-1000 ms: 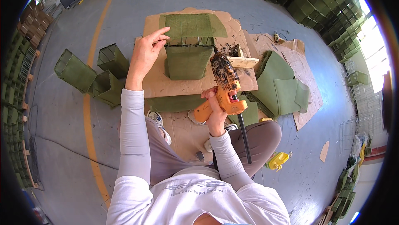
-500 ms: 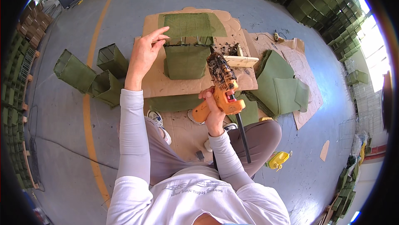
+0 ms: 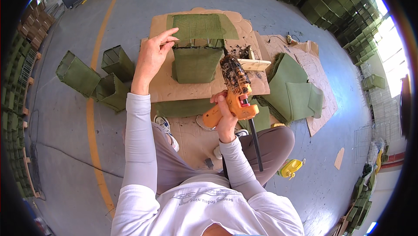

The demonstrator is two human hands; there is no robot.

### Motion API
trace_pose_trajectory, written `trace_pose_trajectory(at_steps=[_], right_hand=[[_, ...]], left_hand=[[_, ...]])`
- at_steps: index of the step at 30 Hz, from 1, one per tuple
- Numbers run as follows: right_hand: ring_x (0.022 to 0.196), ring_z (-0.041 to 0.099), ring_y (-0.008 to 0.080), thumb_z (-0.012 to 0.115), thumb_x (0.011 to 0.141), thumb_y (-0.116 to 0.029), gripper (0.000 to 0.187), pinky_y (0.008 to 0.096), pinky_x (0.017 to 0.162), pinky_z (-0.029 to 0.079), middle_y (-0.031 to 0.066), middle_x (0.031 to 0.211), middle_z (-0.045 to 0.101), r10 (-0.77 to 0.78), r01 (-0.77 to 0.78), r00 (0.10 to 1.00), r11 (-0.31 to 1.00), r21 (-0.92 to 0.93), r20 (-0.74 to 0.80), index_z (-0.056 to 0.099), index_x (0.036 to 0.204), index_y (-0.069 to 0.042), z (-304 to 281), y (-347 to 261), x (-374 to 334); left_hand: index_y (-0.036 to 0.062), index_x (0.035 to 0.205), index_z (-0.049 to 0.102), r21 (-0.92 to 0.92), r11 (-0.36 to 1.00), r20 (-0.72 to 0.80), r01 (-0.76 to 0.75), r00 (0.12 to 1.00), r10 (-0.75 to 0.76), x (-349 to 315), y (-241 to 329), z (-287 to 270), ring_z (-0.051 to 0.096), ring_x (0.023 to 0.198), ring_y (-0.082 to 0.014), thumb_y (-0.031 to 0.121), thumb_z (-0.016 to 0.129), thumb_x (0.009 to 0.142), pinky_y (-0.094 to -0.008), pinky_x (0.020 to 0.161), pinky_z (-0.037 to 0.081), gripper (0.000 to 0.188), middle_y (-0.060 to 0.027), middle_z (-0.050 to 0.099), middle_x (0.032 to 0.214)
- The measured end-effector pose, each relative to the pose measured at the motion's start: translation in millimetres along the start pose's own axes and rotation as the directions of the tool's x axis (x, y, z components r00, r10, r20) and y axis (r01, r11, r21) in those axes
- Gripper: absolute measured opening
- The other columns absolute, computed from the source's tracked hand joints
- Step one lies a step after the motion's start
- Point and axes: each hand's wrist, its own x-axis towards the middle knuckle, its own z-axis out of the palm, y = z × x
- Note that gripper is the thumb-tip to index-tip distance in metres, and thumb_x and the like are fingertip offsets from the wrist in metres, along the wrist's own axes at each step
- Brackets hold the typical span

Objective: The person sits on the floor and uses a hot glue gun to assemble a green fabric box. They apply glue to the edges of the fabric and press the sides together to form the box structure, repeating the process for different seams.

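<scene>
My right hand [image 3: 225, 120] is wrapped round the handle of an orange hot glue gun [image 3: 238, 102]. Its front end is caked with dark glue, and a black glue stick [image 3: 255, 144] sticks out of the back. The nozzle points away from me, by the right edge of a green fabric box [image 3: 197, 66] that lies on cardboard. Wire rods show at the box's far edge, below a loose green fabric flap [image 3: 198, 26]. At the flap's near left corner my left hand [image 3: 152, 57] pinches the cloth, index finger stretched out; the exact contact is partly hidden.
Right of the box stands a glue-spattered wooden block [image 3: 254, 64]. Green fabric sheets [image 3: 300, 99] lie beyond it. Open green boxes [image 3: 115, 92] stand on the floor at left. A yellow bottle [image 3: 291, 167] lies by my right knee. Stacked green boxes [image 3: 324, 7] line the far right.
The glue gun has shifted slightly to the right, its nozzle end most of all. The fabric flap has moved a touch to the right; my left hand is almost still.
</scene>
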Motion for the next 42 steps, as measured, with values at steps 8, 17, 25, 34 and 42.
trace_pose_trajectory(at_steps=[8,17,25,34,42], right_hand=[[0.075,0.051,0.0184,0.059,0.085,-0.006,0.014,0.0323,0.074,0.042,0.0058,0.079,0.050,0.049,-0.049,0.998,0.999,-0.004,0.044,0.049,0.094,-0.001,4,3,-4],[0.076,0.051,0.0178,0.058,0.086,-0.007,0.013,0.0314,0.075,0.042,0.0054,0.079,0.050,0.084,-0.083,0.994,0.996,-0.016,0.066,0.049,0.094,-0.002,7,6,-6],[0.076,0.052,0.0170,0.059,0.086,-0.008,0.013,0.0307,0.075,0.042,0.0056,0.079,0.051,0.114,-0.113,0.988,0.993,-0.021,0.102,0.049,0.093,-0.002,8,10,-8],[0.078,0.054,0.0118,0.059,0.089,-0.009,0.010,0.0266,0.073,0.043,0.0026,0.083,0.055,0.101,-0.096,0.982,0.995,-0.040,0.160,0.052,0.094,-0.004,12,11,-10],[0.077,0.053,0.0155,0.058,0.087,-0.010,0.015,0.0288,0.075,0.041,0.0046,0.080,0.052,0.126,-0.116,0.983,0.990,-0.079,0.135,0.049,0.096,-0.002,17,9,-11]], left_hand=[[0.0091,0.122,0.058,0.009,1.000,0.001,-0.011,1.000,0.011,1,1,0,0.064,0.074,-0.0153,0.001,0.057,0.086,-0.0271,0.065,0.047,0.037,-0.0090,0.070,0.095],[0.0100,0.122,0.058,0.014,1.000,0.005,0.009,1.000,-0.009,1,5,2,0.062,0.069,-0.0144,0.002,0.057,0.086,-0.0271,0.063,0.047,0.036,-0.0076,0.070,0.094],[0.0101,0.122,0.059,0.013,1.000,0.007,0.010,1.000,-0.010,0,3,1,0.061,0.068,-0.0135,0.002,0.057,0.086,-0.0266,0.062,0.046,0.036,-0.0075,0.070,0.094],[0.0097,0.122,0.058,-0.005,1.000,0.008,0.002,1.000,-0.002,-1,4,2,0.060,0.068,-0.0131,0.002,0.057,0.087,-0.0266,0.063,0.046,0.037,-0.0088,0.070,0.094],[0.0097,0.122,0.058,0.005,1.000,0.015,0.008,1.000,-0.008,-1,5,1,0.058,0.066,-0.0140,0.004,0.057,0.087,-0.0272,0.063,0.046,0.035,-0.0070,0.070,0.094]])
